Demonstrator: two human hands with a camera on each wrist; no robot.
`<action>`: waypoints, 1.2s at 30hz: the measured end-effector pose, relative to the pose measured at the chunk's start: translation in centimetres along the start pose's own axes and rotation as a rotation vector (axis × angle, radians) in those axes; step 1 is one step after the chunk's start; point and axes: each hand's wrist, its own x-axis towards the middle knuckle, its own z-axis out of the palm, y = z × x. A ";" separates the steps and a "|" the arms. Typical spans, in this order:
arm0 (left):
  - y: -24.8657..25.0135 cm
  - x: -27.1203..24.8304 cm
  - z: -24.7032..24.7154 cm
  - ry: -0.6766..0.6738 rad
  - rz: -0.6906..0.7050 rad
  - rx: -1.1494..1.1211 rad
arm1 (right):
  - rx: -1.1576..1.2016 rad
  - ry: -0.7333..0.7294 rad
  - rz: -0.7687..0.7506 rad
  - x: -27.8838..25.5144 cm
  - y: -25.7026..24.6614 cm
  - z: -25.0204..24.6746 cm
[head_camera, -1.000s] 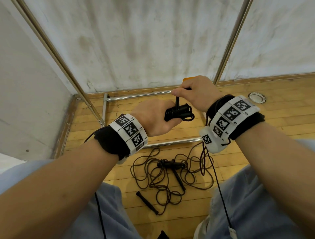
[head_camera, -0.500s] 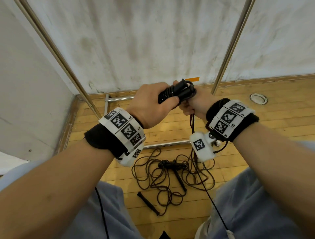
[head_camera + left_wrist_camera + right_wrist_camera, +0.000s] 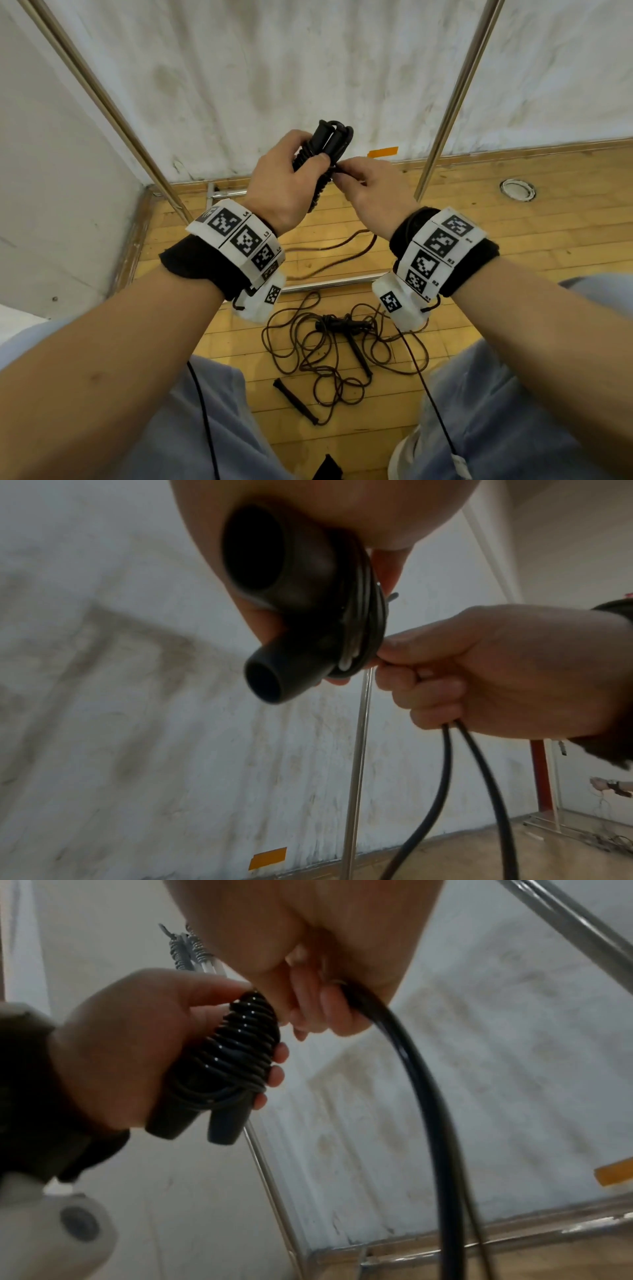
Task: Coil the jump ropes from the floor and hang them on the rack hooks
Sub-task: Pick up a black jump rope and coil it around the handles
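My left hand [image 3: 291, 171] grips a black jump rope's two handles [image 3: 330, 138] held side by side and pointing up, with cord wound tightly round them [image 3: 240, 1045]. Close on their right, my right hand [image 3: 368, 185] pinches the same rope's loose cord [image 3: 441, 777], which hangs in a loop [image 3: 342, 246] below both hands. More black jump rope [image 3: 329, 349] lies tangled on the wooden floor between my knees, with handles [image 3: 296, 401] among the loops. The rack's metal posts [image 3: 455, 92] rise just behind my hands. No hooks show in the head view.
The rack's chrome base bars [image 3: 329, 282] lie on the floor under my hands, and a slanted post [image 3: 102, 99] rises at the left. A white wall [image 3: 274, 68] stands close behind. An orange tape strip [image 3: 383, 151] marks the wall's foot. A round floor fitting [image 3: 517, 189] lies at right.
Both hands rose toward the wall with the rope. The handles turned from lying level to pointing up. My right hand came round to their right side, still holding the cord.
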 end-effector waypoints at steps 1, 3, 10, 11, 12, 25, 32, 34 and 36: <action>0.1 0.0 0.0 -0.011 0.014 0.011 | -0.040 0.002 -0.010 0.1 0.2 0.0; 0.3 -0.2 0.1 -0.035 0.032 0.021 | -0.126 -0.005 0.011 0.2 0.6 0.0; 0.8 0.0 -0.3 -0.034 0.017 -0.018 | 0.310 -0.139 0.243 0.3 0.9 1.0; 1.0 0.1 -0.6 -0.037 0.001 -0.072 | 0.371 -0.145 0.247 0.2 0.8 1.2; 1.2 0.2 -0.9 -0.049 -0.015 -0.129 | 0.408 -0.158 0.234 0.1 0.7 1.4; 1.4 1.0 -3.6 -0.174 -0.069 -0.322 | 0.649 -0.204 0.279 0.1 -0.8 0.7; -0.4 1.7 -3.9 -0.101 -0.018 -0.066 | 0.242 -0.026 0.155 0.3 -1.0 -0.4; -1.1 2.0 -3.6 -0.072 0.011 0.050 | 0.121 -0.007 0.129 0.2 -1.0 -0.3; -1.8 2.2 -3.1 -0.052 0.035 0.159 | 0.030 0.002 0.098 0.1 -1.2 -0.2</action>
